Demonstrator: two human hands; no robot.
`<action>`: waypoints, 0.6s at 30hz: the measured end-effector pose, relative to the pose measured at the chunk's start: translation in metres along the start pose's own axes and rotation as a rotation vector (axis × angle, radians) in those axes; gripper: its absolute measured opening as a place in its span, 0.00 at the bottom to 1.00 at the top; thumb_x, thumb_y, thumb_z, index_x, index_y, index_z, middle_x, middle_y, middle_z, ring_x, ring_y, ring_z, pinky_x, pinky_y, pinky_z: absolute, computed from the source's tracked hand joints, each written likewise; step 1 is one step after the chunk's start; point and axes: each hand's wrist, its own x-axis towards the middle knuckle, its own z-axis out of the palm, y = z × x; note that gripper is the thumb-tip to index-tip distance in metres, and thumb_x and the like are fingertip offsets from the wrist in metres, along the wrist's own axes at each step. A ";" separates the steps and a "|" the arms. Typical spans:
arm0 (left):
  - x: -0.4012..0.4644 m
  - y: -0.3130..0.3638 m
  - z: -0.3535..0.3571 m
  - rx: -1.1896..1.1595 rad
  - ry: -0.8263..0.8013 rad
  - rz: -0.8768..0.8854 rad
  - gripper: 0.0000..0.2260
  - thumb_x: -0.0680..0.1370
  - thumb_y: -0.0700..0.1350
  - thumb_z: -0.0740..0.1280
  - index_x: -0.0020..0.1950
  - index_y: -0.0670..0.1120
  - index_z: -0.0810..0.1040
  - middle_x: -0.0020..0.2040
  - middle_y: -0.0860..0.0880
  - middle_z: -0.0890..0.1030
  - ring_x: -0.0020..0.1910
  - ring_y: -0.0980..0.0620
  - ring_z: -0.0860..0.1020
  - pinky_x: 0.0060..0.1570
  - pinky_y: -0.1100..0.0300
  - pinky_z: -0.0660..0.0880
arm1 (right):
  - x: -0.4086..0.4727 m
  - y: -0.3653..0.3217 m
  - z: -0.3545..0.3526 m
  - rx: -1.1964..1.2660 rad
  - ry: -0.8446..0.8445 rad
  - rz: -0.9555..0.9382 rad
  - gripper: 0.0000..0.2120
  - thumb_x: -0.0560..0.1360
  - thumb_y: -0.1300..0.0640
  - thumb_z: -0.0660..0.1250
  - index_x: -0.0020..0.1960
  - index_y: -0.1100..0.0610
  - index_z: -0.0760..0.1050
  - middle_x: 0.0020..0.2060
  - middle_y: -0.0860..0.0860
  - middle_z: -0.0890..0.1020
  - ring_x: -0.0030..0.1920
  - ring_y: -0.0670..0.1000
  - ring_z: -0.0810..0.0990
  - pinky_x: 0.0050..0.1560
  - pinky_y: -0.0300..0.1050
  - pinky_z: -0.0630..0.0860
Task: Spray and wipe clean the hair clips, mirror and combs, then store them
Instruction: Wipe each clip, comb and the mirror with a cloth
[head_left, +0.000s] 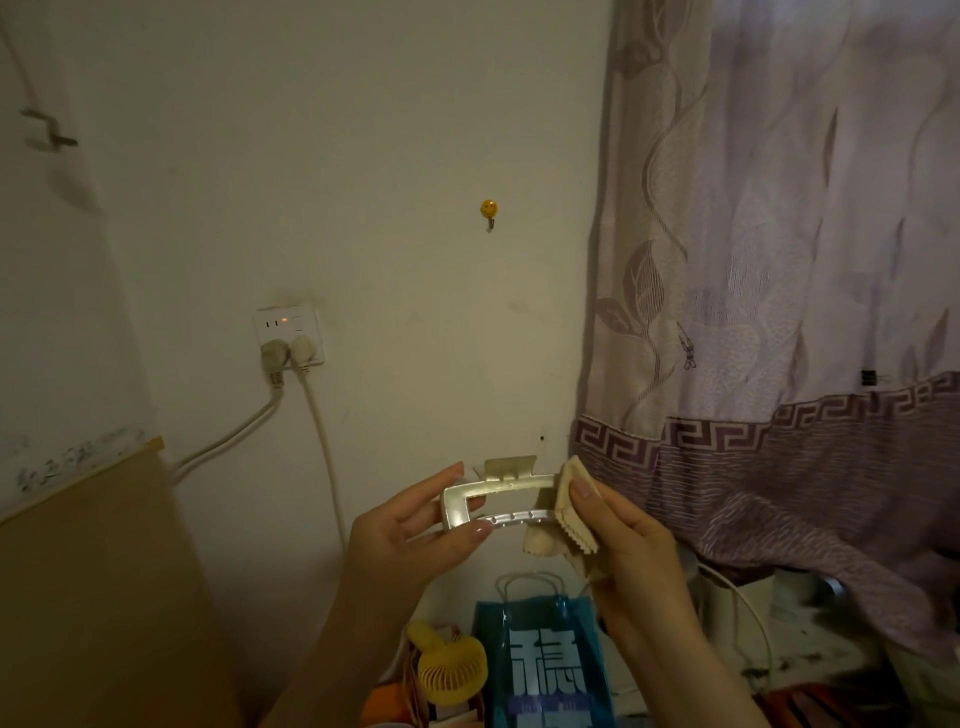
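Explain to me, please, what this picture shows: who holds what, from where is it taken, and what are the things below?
There is no machine, only a person, and the one picture comes from a camera worn on the head, looking forward and down. The left hand holds a pale rectangular hair clip by one end. The right hand presses a folded beige cloth round the other end, wiping it. Both are held up in front of a wall with a socket and a curtain. Below the hands stand a blue bag and a small yellow fan; the surface under them is hidden.
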 end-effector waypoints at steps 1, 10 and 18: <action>0.000 -0.001 -0.001 0.001 0.004 -0.003 0.26 0.61 0.42 0.73 0.60 0.47 0.78 0.50 0.48 0.85 0.51 0.51 0.83 0.51 0.57 0.80 | 0.000 -0.001 -0.001 0.002 -0.008 0.005 0.16 0.67 0.56 0.69 0.51 0.63 0.82 0.43 0.60 0.84 0.41 0.55 0.82 0.46 0.47 0.80; 0.001 0.000 -0.008 -0.008 -0.007 -0.030 0.24 0.62 0.41 0.73 0.58 0.49 0.78 0.49 0.48 0.85 0.50 0.51 0.83 0.48 0.59 0.80 | -0.003 -0.009 -0.013 -0.096 -0.020 -0.031 0.13 0.68 0.56 0.68 0.48 0.61 0.83 0.44 0.61 0.84 0.37 0.53 0.83 0.34 0.41 0.78; 0.001 0.002 -0.004 0.087 -0.056 -0.023 0.24 0.65 0.34 0.75 0.59 0.46 0.78 0.47 0.49 0.85 0.48 0.53 0.83 0.44 0.65 0.79 | -0.003 -0.034 -0.002 -0.387 -0.105 -0.368 0.17 0.65 0.55 0.70 0.53 0.56 0.82 0.43 0.48 0.86 0.43 0.47 0.84 0.38 0.36 0.79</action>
